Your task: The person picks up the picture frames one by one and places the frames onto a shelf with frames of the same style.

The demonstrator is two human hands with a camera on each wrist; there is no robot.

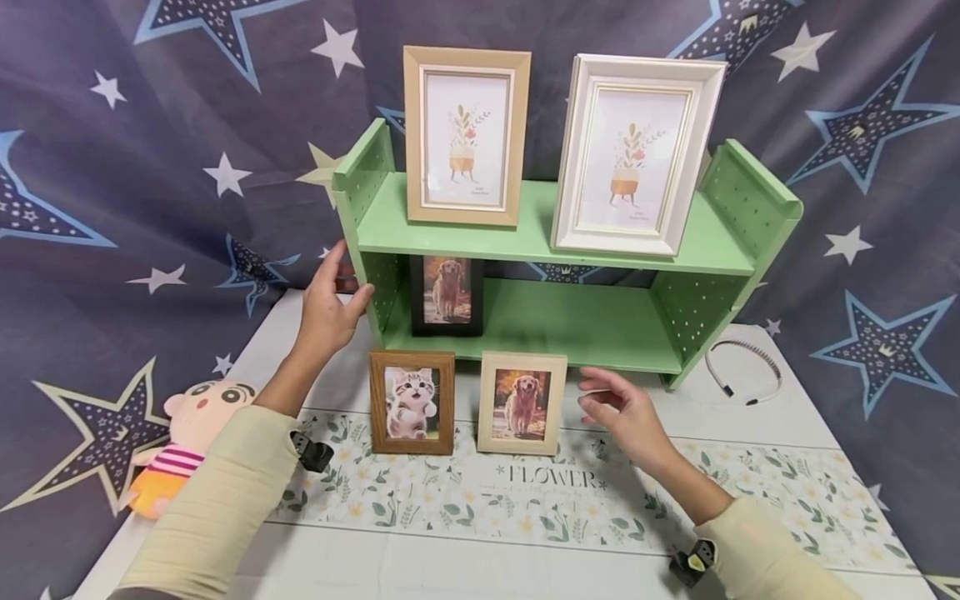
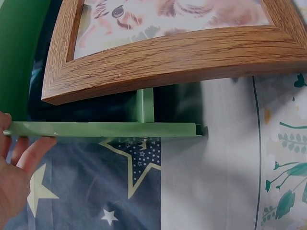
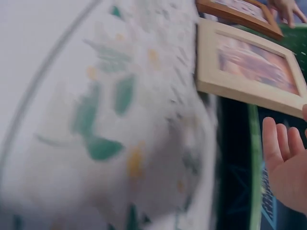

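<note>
My left hand (image 1: 330,304) touches the left side panel (image 2: 100,129) of a green two-tier shelf (image 1: 555,317), fingers along its outer side and thumb at the front edge. My right hand (image 1: 626,417) hovers just right of a pale wood photo frame (image 1: 558,408) with a dog picture, fingers loosely bent and nothing in them. Left of that frame stands a brown wood photo frame (image 1: 412,447) with a kitten picture. A black photo frame (image 1: 447,327), also with a dog picture, is on the lower tier, toward the left.
On the top tier stand a tan photo frame (image 1: 462,217) and a larger white photo frame (image 1: 615,240). A headband (image 1: 772,367) lies right of the shelf; a plush doll (image 1: 180,450) is at the left. A floral runner (image 1: 420,492) crosses the white table; a star-print curtain (image 1: 247,100) hangs behind.
</note>
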